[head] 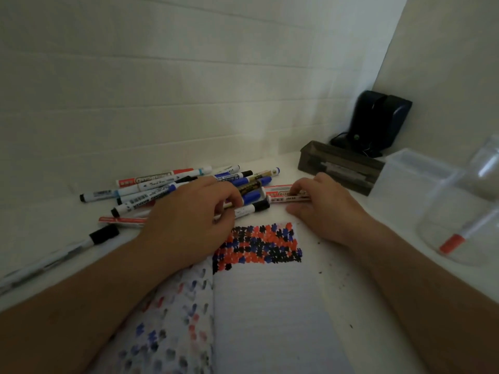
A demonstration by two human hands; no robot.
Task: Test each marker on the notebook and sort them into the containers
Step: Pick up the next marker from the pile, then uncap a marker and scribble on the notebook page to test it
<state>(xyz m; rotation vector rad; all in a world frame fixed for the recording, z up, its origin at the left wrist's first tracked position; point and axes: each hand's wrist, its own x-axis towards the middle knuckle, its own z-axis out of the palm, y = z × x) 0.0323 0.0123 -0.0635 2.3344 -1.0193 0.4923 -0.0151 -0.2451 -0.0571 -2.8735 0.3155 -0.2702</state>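
White desk (pixel 351 265), dim corner. Black-capped marker (pixel 247 209) pinched by left hand (pixel 189 220); red marker (pixel 286 197) gripped by right hand (pixel 321 209) (pile (pixel 167 184) adjacent). Risk: neighbouring markers nudged, rolled off.

Markers (pixel 167 188) crowd the counter (pixel 54 225) behind the notebook (pixel 270 306). On the right a dark box (pixel 340 166) and clear containers (pixel 421 190) block the way. The notebook's lower right page lies bare.

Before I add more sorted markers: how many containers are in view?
3: a dark tray by the wall, a clear square box beside it, and a clear jar at right holding one marker.
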